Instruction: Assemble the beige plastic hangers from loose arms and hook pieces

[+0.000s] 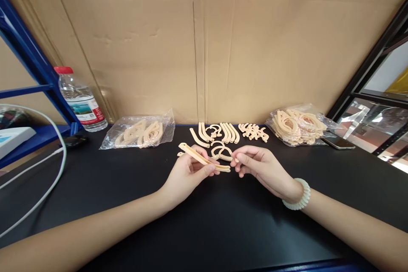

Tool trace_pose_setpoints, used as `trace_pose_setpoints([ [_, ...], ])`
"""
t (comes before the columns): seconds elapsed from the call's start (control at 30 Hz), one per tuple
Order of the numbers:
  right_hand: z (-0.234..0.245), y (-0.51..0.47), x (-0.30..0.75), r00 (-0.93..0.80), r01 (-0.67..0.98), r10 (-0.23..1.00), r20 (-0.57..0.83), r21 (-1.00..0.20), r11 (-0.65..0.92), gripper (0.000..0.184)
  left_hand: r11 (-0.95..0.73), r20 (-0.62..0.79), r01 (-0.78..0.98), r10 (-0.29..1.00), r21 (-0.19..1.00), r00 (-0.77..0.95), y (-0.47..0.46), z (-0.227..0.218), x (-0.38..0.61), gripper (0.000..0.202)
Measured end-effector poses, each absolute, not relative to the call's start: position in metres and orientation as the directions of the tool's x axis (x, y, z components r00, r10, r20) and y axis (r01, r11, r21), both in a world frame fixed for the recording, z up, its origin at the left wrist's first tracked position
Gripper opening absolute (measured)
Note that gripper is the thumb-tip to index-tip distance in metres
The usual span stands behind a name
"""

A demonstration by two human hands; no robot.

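Observation:
My left hand (186, 174) is closed around a pair of slim, curved beige hanger arms (197, 156), stacked and slanting down to the right. Close to their right end, my right hand (263, 168) pinches a small beige piece (236, 160) between thumb and fingers; its exact shape is mostly hidden. Just behind the hands lies a rounded beige hanger part (222, 151), partly covered by the fingers. Farther back are loose curved arms (230, 132), a few more arms (200, 137) to their left, and small hook pieces (216, 131).
A heap of small beige pieces (254, 131) lies at the back right. Clear bags of beige parts stand left (138, 131) and right (296, 125), with a phone (339, 142) beside the right one. A water bottle (81, 102) and a white cable (60, 170) are at left. Cardboard (143, 51) walls the back.

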State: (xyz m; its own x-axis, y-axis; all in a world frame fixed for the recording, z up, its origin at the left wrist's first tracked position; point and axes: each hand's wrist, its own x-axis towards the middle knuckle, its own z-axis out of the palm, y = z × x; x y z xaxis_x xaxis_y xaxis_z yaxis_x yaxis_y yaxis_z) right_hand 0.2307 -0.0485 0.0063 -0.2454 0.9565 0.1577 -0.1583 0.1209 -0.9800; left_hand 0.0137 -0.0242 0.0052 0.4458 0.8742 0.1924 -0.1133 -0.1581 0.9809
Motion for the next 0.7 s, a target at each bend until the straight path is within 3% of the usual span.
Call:
trace_pose_setpoints([
  [0.2,0.0039,-0.0493,0.2265,-0.232,-0.275,0.967,0.106,-0.961,0.04,0.031,-0.218,0.222,-0.057,0.881,0.974,0.418,-0.0233,0.0038,0.013,0.028],
  [0.4,0.003,-0.0479,0.2287,-0.258,-0.176,0.962,0.088,-0.984,0.043,0.019,-0.308,0.293,-0.034,0.857,0.951,0.423,-0.0234,0.0031,0.0123,0.021],
  [0.7,0.0023,-0.0479,0.2287,-0.341,-0.169,0.939,0.04,-0.985,-0.02,0.019,-0.4,0.335,0.069,0.838,0.914,0.43,-0.0266,0.0036,0.0132,0.016],
])
